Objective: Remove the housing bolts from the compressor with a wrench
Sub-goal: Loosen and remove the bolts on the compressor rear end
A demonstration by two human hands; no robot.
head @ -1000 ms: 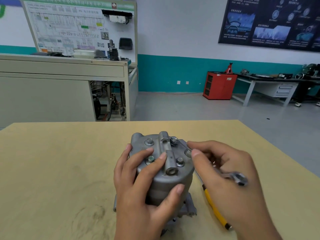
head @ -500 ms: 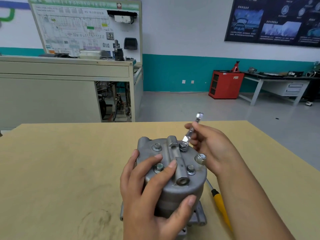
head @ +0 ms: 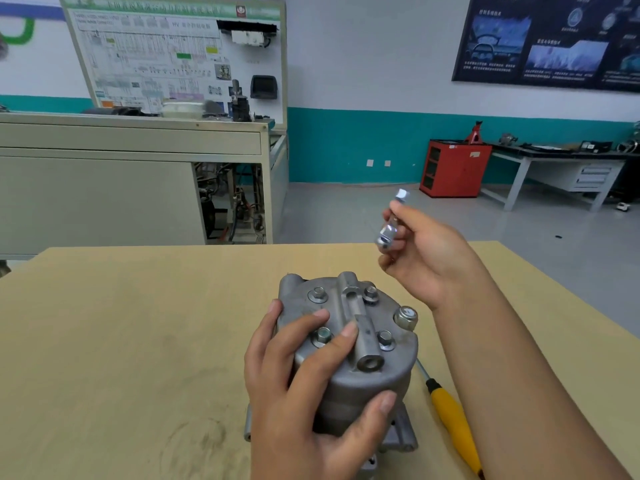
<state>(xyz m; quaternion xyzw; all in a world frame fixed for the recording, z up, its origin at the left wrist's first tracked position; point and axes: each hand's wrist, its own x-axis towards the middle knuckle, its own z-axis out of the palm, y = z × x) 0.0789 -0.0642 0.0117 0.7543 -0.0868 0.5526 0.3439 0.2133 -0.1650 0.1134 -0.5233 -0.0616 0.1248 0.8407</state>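
A grey metal compressor (head: pixel 374 382) stands upright on the wooden table (head: pixel 121 341), its top cover facing me with several hex bolts (head: pixel 370 294) in it. My left hand (head: pixel 304 393) wraps around the housing from the left, fingers lying across the cover and thumb on the front. My right hand (head: pixel 429 261) is raised above and to the right of the compressor, gripping a small silver wrench (head: pixel 391 226) that is blurred and clear of the bolts.
A yellow-handled screwdriver (head: pixel 450 417) lies on the table just right of the compressor, under my right forearm. Behind the table stand a beige training bench (head: pixel 131 168), a red cabinet (head: pixel 453 168) and a workbench (head: pixel 561 161).
My right hand has lifted the wrench off the rear right bolt, up and to the right. The left hand keeps its hold on the compressor.
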